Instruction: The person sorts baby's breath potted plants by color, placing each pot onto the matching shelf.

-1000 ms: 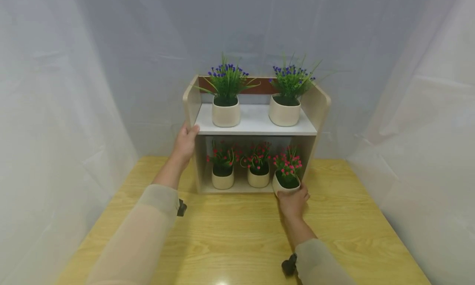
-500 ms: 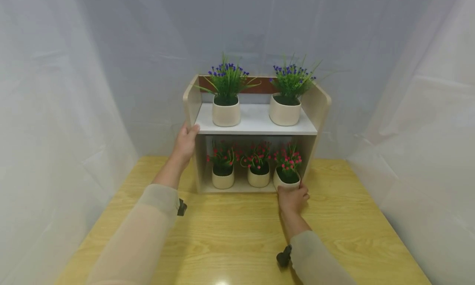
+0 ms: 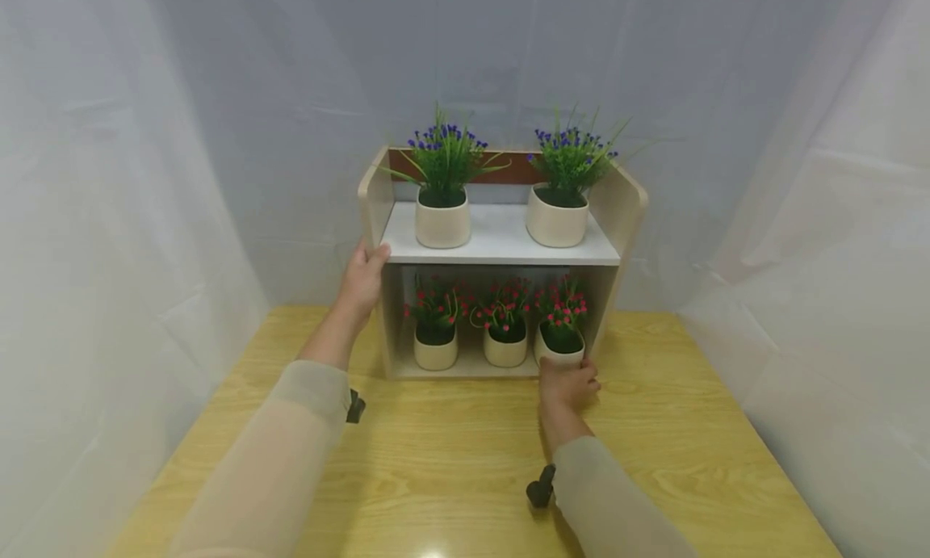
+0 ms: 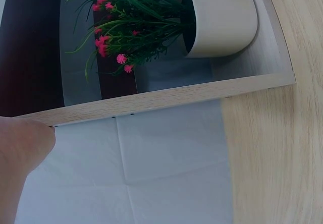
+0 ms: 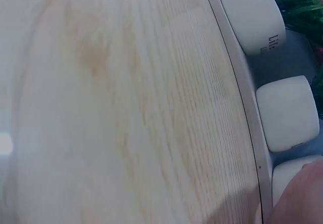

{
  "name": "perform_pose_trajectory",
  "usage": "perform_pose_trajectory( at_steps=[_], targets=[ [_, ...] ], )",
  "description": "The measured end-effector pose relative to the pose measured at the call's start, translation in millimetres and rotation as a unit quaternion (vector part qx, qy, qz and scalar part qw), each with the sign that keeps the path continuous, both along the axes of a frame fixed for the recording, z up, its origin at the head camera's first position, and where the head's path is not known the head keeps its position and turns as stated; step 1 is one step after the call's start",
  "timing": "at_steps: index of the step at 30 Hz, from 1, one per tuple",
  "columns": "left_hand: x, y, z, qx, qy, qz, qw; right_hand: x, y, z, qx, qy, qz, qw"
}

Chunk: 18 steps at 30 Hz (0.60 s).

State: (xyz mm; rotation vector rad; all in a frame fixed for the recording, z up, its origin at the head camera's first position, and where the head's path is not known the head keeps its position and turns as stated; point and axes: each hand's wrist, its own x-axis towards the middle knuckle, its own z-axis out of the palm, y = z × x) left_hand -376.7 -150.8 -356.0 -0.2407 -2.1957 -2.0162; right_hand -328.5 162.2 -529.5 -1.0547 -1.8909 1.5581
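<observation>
With its thumb over the front edge, my left hand (image 3: 362,283) grips the left side panel (image 3: 376,204) of a two-tier wooden shelf. My right hand (image 3: 567,385) holds a cream pot (image 3: 559,358) of pink-red flowers by its front and right side, at the right end of the lower tier. Part of this pot is hidden behind the hand. Two more pots of pink-red flowers, one at the left (image 3: 436,356) and one in the middle (image 3: 505,353), stand on that tier. In the right wrist view, the right hand (image 5: 303,196) overlaps the nearest pot (image 5: 285,177).
On the white upper board (image 3: 500,233) stand two larger pots of purple flowers, one left (image 3: 443,225) and one right (image 3: 558,222). The shelf rests on a wood-grain table (image 3: 450,461). Pale sheeting (image 3: 291,138) hangs behind and on both sides.
My right hand has moved forward and slightly left, bringing its flowerpot deeper into the lower tier and less tilted. My left hand stays on the side panel.
</observation>
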Motion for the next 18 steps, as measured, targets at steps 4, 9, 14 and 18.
perform_pose_trajectory(
  at_steps=[4, 9, 14, 18],
  targets=[
    [0.0, -0.3, 0.1, -0.003, 0.0, 0.002, 1.0, -2.3, -4.8, 1.6, -0.014, 0.0, -0.009, 1.0],
    [0.0, -0.8, 0.0, -0.003, 0.001, 0.003, 1.0, -6.1, -8.9, 1.3, -0.007, -0.004, -0.016, 1.0],
    [0.3, -1.4, -0.6, -0.008, -0.006, 0.003, 0.9999, -9.6, -8.4, -1.9, 0.014, -0.023, -0.013, 1.0],
    [0.3, -2.1, -0.7, -0.012, -0.01, 0.001, 0.9999, -10.3, -7.4, -2.2, 0.033, -0.043, -0.005, 0.999]
  ],
)
